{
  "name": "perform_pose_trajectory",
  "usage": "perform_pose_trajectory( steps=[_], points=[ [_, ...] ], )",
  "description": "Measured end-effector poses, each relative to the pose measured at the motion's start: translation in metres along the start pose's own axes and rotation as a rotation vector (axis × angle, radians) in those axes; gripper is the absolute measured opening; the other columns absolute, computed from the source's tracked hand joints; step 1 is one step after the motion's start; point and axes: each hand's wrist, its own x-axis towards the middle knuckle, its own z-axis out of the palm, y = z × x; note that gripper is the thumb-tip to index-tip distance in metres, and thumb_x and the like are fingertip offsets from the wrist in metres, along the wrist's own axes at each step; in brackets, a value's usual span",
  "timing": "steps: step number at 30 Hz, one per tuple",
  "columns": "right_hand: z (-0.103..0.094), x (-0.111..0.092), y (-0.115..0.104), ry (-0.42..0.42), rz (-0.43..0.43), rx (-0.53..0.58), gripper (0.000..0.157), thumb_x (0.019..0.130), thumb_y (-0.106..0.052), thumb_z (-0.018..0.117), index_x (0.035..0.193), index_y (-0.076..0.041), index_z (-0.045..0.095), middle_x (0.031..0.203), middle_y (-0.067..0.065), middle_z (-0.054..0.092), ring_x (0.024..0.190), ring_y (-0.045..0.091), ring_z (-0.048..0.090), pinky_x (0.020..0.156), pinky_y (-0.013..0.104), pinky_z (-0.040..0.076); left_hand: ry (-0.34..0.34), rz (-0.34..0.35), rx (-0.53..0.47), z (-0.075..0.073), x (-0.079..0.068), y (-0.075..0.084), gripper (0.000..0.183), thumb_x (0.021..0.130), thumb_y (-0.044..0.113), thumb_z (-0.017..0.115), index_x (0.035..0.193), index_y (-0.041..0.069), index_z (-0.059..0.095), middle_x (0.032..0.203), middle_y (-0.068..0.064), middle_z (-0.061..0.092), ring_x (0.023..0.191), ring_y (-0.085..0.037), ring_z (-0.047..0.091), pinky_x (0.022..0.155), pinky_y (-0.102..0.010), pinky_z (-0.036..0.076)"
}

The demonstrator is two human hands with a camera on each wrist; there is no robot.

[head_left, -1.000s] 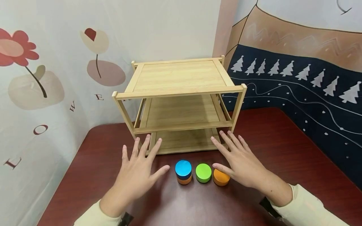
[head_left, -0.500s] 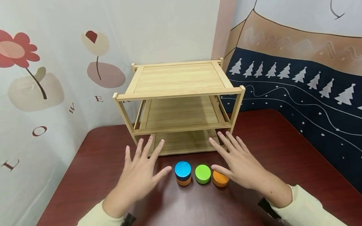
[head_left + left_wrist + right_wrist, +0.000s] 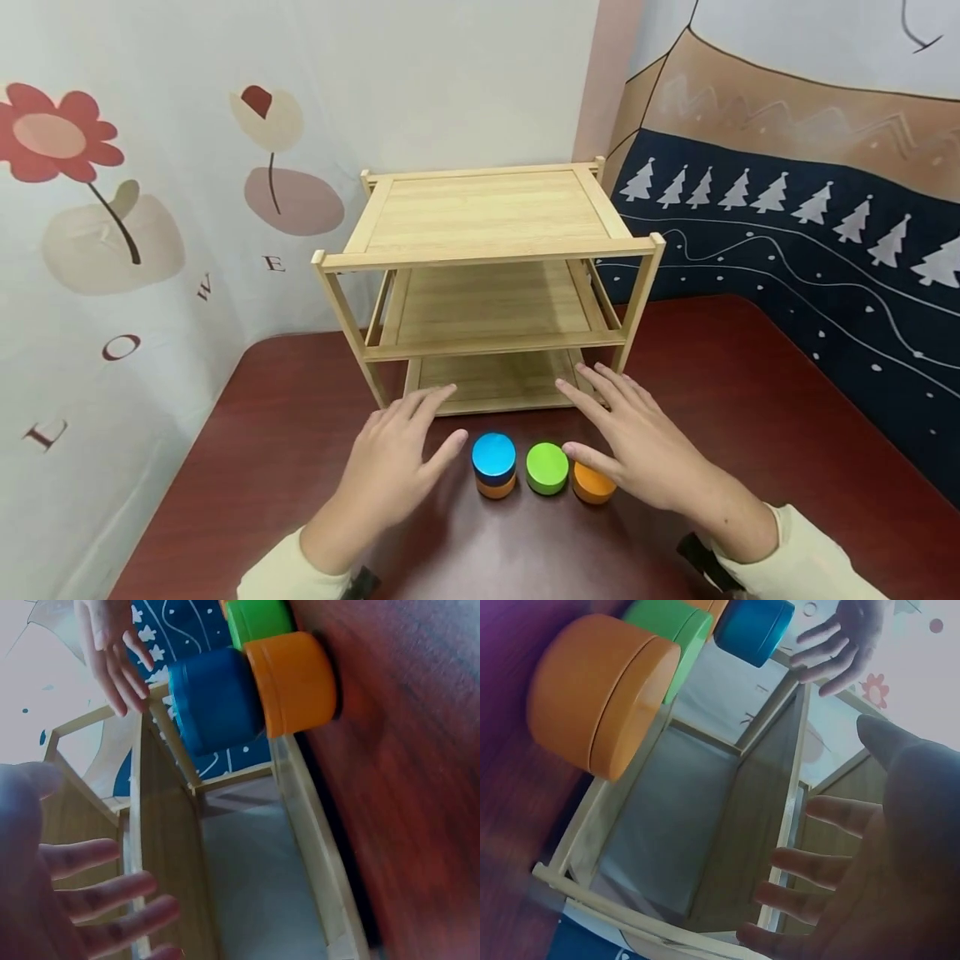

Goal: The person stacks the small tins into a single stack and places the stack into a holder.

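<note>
Three small round containers stand in a row before the shelf. At the left, a blue container (image 3: 493,457) sits stacked on an orange container (image 3: 496,487); a green container (image 3: 547,468) is in the middle, and another orange container (image 3: 593,484) is on the right. My left hand (image 3: 393,467) hovers just left of the blue container, fingers spread and holding nothing. Above and to the right of the right orange container, my right hand (image 3: 645,446) is held with its fingers apart, partly hiding that container in the head view. Neither palm has anything in it in the wrist views.
A wooden shelf (image 3: 487,250) with three levels stands behind the containers. It rests on a dark red table (image 3: 247,467). A wall cloth with flowers (image 3: 187,150) hangs at the left and back, and a dark blue cloth with trees (image 3: 787,242) at the right.
My left hand has moved a little to the right, closer to the blue container, and its fingers have bent slightly. The right hand has hardly moved. The containers stay in place.
</note>
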Motion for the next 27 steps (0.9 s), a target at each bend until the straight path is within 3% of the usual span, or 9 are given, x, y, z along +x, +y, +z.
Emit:
perform_pose_trajectory(
  steps=[4, 9, 19, 27],
  points=[
    [0.006, 0.0, -0.001, 0.04, -0.014, 0.031, 0.065, 0.086, -0.058, 0.049, 0.143, -0.036, 0.026, 0.149, 0.002, 0.028, 0.138, 0.029, 0.024, 0.107, 0.055, 0.023, 0.043, 0.01, -0.073, 0.007, -0.001, 0.003, 0.044, 0.09, 0.053, 0.047, 0.128, 0.032, 0.05, 0.12, 0.01, 0.058, 0.11, -0.017, 0.057, 0.089, -0.044, 0.046],
    [0.012, -0.001, -0.004, 0.072, -0.023, 0.087, 0.06, 0.087, -0.055, 0.05, 0.141, -0.037, 0.03, 0.148, -0.002, 0.03, 0.136, 0.023, 0.027, 0.105, 0.053, 0.028, 0.039, 0.001, -0.136, 0.016, -0.005, 0.005, 0.041, 0.09, 0.052, 0.048, 0.125, 0.033, 0.052, 0.117, 0.013, 0.059, 0.107, -0.011, 0.059, 0.083, -0.04, 0.049],
    [0.018, -0.003, -0.004, 0.16, -0.022, 0.172, 0.052, 0.088, -0.048, 0.055, 0.136, -0.037, 0.039, 0.141, -0.005, 0.039, 0.13, 0.02, 0.035, 0.102, 0.051, 0.032, -0.075, -0.05, -0.216, 0.03, -0.01, 0.009, 0.05, 0.086, 0.059, 0.049, 0.129, 0.035, 0.047, 0.116, 0.013, 0.059, 0.105, -0.007, 0.057, 0.085, -0.042, 0.047],
    [0.014, -0.002, -0.003, 0.193, -0.047, 0.163, 0.052, 0.085, -0.043, 0.061, 0.134, -0.037, 0.043, 0.138, -0.007, 0.042, 0.129, 0.018, 0.037, 0.101, 0.051, 0.033, -0.157, -0.036, -0.231, 0.037, -0.009, 0.014, 0.071, 0.076, 0.072, 0.049, 0.134, 0.032, 0.042, 0.119, 0.008, 0.061, 0.108, -0.014, 0.058, 0.086, -0.042, 0.048]
  ],
)
